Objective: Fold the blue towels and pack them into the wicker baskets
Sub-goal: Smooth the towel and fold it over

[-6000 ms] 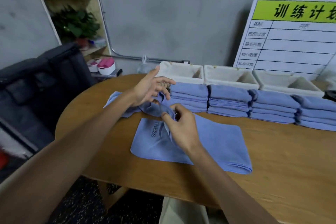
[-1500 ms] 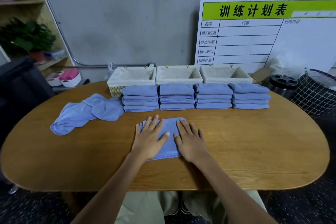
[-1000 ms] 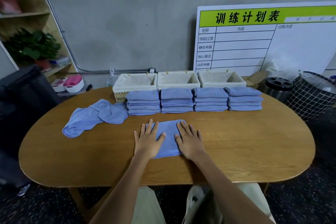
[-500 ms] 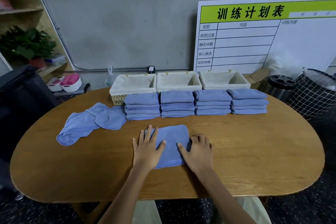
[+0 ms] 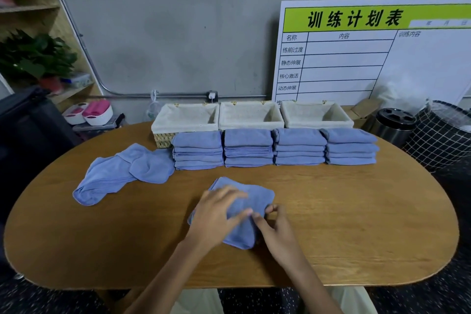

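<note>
A folded blue towel (image 5: 248, 201) lies on the wooden table (image 5: 356, 211) in front of me. My left hand (image 5: 216, 214) rests on its left half with the fingers stretched out. My right hand (image 5: 275, 227) is at the towel's right edge, thumb and curled fingers pinching it. Behind stand several stacks of folded blue towels (image 5: 248, 148) in a row. Unfolded blue towels (image 5: 122, 173) lie crumpled to the left. Three lined wicker baskets (image 5: 187, 116) (image 5: 251, 113) (image 5: 316, 112) line the table's far edge, all showing bare lining.
A white planning board (image 5: 369, 58) leans on the wall at back right. A steel bin (image 5: 393, 125) and a wire-grid basket (image 5: 443, 135) stand right of the table. A dark seat (image 5: 28, 130) and a shelf with a plant (image 5: 35, 56) are at left.
The towel went from spread out to a small folded square. In the last half second my left hand slid right across it and my right hand curled onto its right edge.
</note>
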`<state>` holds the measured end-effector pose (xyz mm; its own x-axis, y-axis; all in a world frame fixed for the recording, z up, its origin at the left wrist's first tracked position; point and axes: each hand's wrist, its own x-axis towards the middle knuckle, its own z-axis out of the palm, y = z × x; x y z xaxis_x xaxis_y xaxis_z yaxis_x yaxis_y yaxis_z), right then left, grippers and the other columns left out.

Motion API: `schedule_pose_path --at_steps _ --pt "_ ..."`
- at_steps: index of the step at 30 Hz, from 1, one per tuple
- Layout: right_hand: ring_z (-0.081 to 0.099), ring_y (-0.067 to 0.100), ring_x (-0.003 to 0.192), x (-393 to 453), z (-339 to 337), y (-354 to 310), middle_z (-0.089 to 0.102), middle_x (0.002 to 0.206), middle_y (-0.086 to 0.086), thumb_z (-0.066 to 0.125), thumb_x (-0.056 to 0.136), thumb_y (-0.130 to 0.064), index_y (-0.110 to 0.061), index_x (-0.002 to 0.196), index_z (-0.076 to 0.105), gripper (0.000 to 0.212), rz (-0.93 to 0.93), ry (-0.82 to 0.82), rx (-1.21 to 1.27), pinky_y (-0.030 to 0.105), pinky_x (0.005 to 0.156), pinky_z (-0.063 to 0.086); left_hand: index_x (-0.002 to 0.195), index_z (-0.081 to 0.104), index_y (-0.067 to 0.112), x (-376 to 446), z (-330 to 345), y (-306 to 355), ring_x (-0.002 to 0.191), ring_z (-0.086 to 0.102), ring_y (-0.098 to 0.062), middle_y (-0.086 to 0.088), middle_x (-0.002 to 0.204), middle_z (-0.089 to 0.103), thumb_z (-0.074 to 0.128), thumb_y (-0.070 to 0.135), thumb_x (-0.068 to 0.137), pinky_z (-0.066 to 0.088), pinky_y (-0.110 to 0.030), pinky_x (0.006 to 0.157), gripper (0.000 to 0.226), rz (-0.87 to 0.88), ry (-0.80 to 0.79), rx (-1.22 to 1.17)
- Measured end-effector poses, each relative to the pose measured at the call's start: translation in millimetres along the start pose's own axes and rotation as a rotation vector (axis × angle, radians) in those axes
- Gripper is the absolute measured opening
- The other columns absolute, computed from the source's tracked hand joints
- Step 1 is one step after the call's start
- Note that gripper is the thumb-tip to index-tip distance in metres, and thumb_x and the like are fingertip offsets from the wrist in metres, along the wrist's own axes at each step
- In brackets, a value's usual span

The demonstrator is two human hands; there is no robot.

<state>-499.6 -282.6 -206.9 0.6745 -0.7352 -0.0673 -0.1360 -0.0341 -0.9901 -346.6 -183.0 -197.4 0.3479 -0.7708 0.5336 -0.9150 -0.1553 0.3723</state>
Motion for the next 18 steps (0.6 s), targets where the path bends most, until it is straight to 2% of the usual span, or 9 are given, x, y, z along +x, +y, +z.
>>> schedule_pose_path --at_steps 3,5,8,10,12,14,15,16,18 --pt "0.058 0.010 0.070 -11.5 -6.7 -3.3 0.060 0.083 -0.003 0.053 0.102 -0.021 -0.014 0.104 0.047 0.010 0.052 -0.086 0.039 0.019 0.065 0.044 0.134 0.056 0.035 -30.5 2.5 16.9 0.123 0.047 0.004 0.024 0.132 0.054 0.048 0.078 0.085 0.033 -0.028 0.104 0.065 -0.054 -0.199 -0.091" --pt "0.063 0.013 0.071 -16.1 -12.9 -5.6 0.064 0.086 -0.004 0.048 0.104 -0.015 -0.015 0.107 0.048 0.003 0.014 -0.162 0.019 0.017 0.066 0.044 0.141 0.049 0.034 -44.7 8.9 13.5 0.129 0.040 0.004 0.023 0.140 0.049 0.055 0.079 0.081 0.026 -0.025 0.109 0.075 -0.052 -0.227 -0.066" --pt "0.068 0.022 0.077 -13.1 -27.4 -5.7 0.069 0.090 0.005 0.047 0.103 -0.008 -0.019 0.114 0.048 0.015 -0.117 -0.230 -0.069 0.021 0.074 0.048 0.135 0.048 0.040 -47.8 10.1 10.5 0.125 0.046 0.000 0.027 0.134 0.054 0.071 0.052 0.081 0.036 -0.027 0.105 0.060 -0.124 -0.196 -0.161" --pt "0.064 0.014 0.090 -1.9 -42.3 -0.5 0.065 0.095 -0.002 0.056 0.099 -0.010 -0.032 0.115 0.050 0.028 -0.205 -0.172 -0.155 0.024 0.086 0.046 0.128 0.053 0.044 -46.7 3.7 7.9 0.123 0.049 0.001 0.032 0.129 0.055 0.071 0.034 0.083 0.044 -0.025 0.099 0.050 -0.261 -0.194 -0.323" --pt "0.054 0.002 0.114 9.1 -57.5 0.8 0.056 0.116 -0.016 0.068 0.093 -0.023 -0.048 0.122 0.050 0.042 -0.244 -0.159 -0.266 0.021 0.097 0.040 0.121 0.059 0.042 -46.7 -5.1 1.3 0.111 0.060 -0.006 0.021 0.119 0.063 0.069 0.028 0.089 0.053 -0.033 0.090 0.037 -0.360 -0.233 -0.479" --pt "0.035 -0.005 0.136 18.5 -65.0 -1.7 0.039 0.143 -0.026 0.077 0.086 -0.037 -0.053 0.137 0.042 0.064 -0.276 -0.291 -0.367 0.022 0.109 0.031 0.115 0.062 0.035 -47.1 -14.0 -4.3 0.094 0.065 -0.014 0.005 0.104 0.067 0.068 0.027 0.091 0.054 -0.042 0.080 0.026 -0.394 -0.227 -0.601" --pt "0.027 -0.005 0.142 22.2 -63.6 -4.3 0.031 0.151 -0.027 0.080 0.082 -0.040 -0.052 0.142 0.039 0.073 -0.282 -0.367 -0.399 0.024 0.112 0.026 0.113 0.063 0.032 -47.6 -17.6 -5.8 0.090 0.064 -0.018 0.000 0.100 0.066 0.067 0.027 0.091 0.053 -0.041 0.077 0.023 -0.398 -0.211 -0.650" --pt "0.024 -0.003 0.144 26.3 -59.6 -5.4 0.030 0.154 -0.026 0.082 0.080 -0.041 -0.049 0.143 0.042 0.075 -0.291 -0.429 -0.404 0.026 0.114 0.025 0.111 0.063 0.029 -47.8 -20.0 -7.2 0.088 0.063 -0.022 -0.004 0.097 0.065 0.068 0.029 0.091 0.051 -0.037 0.075 0.021 -0.401 -0.195 -0.683" --pt "0.034 0.000 0.142 32.6 -47.3 -6.7 0.045 0.148 -0.021 0.084 0.079 -0.033 -0.038 0.130 0.061 0.057 -0.303 -0.470 -0.335 0.029 0.113 0.029 0.111 0.063 0.026 -47.5 -22.5 -9.9 0.089 0.061 -0.030 -0.009 0.095 0.064 0.069 0.039 0.090 0.048 -0.033 0.074 0.025 -0.415 -0.186 -0.715"
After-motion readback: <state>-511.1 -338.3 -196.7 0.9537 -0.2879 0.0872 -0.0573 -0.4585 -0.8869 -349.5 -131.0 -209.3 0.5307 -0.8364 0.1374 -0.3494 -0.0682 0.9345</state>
